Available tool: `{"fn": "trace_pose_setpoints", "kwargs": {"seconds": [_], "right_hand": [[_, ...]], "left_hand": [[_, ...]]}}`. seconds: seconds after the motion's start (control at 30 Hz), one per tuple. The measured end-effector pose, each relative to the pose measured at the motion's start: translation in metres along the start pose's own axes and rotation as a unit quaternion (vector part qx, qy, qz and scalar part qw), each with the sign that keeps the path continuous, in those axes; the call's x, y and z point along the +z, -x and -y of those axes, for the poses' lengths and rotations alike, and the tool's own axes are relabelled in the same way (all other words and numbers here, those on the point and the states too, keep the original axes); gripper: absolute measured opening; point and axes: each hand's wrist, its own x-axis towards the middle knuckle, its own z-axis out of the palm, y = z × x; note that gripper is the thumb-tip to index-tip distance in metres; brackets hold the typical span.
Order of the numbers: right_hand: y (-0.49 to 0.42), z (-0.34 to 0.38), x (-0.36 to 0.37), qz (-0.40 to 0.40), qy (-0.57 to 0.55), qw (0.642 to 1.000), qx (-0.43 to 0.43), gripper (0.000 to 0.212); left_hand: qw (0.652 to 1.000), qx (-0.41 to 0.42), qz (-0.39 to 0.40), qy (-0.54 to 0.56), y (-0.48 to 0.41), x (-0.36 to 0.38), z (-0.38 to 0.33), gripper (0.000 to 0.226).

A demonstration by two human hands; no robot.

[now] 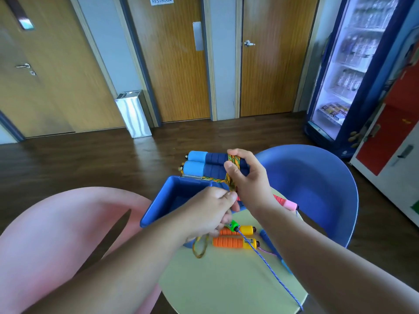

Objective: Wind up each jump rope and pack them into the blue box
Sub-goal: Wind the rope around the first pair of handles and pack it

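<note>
The right hand (248, 177) is curled round a pair of blue handles (204, 164), held side by side above the far edge of the blue box (158, 207). Their orange rope (234, 161) is wrapped around them under the thumb. The left hand (208, 211) pinches the same rope lower down, and a loop dangles beneath it. The box sits open on the round green surface (226, 282). Near it lie two orange handles (229, 242), a thin blue cord (272, 268) and a pink handle (286, 203).

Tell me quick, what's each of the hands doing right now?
Left hand: pinching the orange rope.
Right hand: gripping the blue handles.
</note>
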Motion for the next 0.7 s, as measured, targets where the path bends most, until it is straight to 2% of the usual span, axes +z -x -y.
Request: {"fn": "trace_pose_setpoints", "kwargs": {"seconds": [0.23, 0.37, 0.43, 0.57, 0.7], "right_hand": [[0.009, -0.014, -0.011, 0.044, 0.006, 0.999, 0.005, 0.019], [0.019, -0.024, -0.011, 0.077, 0.037, 0.996, 0.002, 0.050], [0.024, -0.025, -0.008, 0.094, 0.041, 0.995, -0.007, 0.058], [0.031, -0.023, 0.000, 0.112, 0.074, 0.991, -0.013, 0.054], [0.031, -0.022, 0.002, 0.067, 0.193, 0.978, -0.039, 0.045]], "left_hand": [[0.997, 0.039, -0.048, 0.049, 0.010, -0.052, -0.024, 0.033], [0.994, 0.049, -0.083, 0.060, 0.006, -0.066, -0.032, 0.033], [0.995, 0.048, -0.079, 0.049, 0.005, -0.064, -0.032, 0.034], [0.997, 0.051, -0.061, 0.022, 0.006, -0.057, -0.032, 0.035], [0.996, 0.053, -0.064, 0.014, 0.006, -0.057, -0.030, 0.035]]}}
